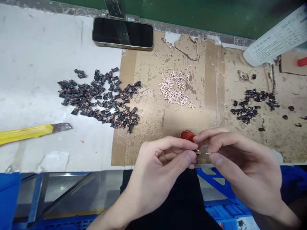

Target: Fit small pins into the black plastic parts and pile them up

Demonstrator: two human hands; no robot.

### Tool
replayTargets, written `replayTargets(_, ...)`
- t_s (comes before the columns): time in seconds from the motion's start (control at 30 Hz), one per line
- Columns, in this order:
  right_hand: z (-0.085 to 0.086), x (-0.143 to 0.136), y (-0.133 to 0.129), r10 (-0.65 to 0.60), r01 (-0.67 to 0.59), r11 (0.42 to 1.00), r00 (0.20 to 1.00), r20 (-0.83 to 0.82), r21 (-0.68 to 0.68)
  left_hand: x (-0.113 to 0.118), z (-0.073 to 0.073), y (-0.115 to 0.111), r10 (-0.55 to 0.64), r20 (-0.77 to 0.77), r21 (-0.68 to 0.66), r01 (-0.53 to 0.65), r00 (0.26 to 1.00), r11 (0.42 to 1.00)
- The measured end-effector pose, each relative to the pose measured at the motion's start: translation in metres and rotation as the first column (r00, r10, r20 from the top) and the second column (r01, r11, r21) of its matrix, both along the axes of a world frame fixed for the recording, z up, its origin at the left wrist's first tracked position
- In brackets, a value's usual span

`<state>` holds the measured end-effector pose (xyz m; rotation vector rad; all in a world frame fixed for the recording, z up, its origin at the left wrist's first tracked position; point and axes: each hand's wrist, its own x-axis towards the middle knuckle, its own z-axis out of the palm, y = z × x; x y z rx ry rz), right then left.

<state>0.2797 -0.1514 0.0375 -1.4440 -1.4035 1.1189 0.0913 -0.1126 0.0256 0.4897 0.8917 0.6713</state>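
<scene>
Left hand (165, 156) pinches a small black part (197, 151) at the worktop (35, 64) front edge; right hand (240, 159) pinches a tiny pin (208, 153) just beside it. Risk: pin slips (barely any grip area) and drops off the edge into the blue crate (220, 204) below.

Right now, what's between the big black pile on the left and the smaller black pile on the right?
Head view: a pale pin pile on cardboard, between left pile and right pile.
</scene>
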Motion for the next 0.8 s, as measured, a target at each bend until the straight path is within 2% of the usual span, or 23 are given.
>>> replayTargets(0.2,-0.001,0.000,0.002,0.028,-0.028,0.999,1.000,0.004,0.020,-0.001,0.000,-0.002,-0.023,0.004,0.014,0.023,1.000,1.000)
replayTargets(0.4,0.000,0.001,0.005,0.071,-0.080,0.993,0.993,0.097,0.092,-0.002,0.001,-0.001,-0.030,-0.032,0.027,0.031,0.999,0.999)
replayTargets(0.7,0.006,0.004,0.010,0.140,-0.160,0.981,0.976,0.169,0.111,-0.006,0.007,0.001,-0.036,-0.115,0.155,0.054,0.993,0.986)
replayTargets(0.8,0.008,0.005,0.013,0.149,-0.175,0.976,0.970,0.194,0.127,-0.005,0.009,0.002,-0.007,-0.117,0.175,0.028,0.993,0.984)
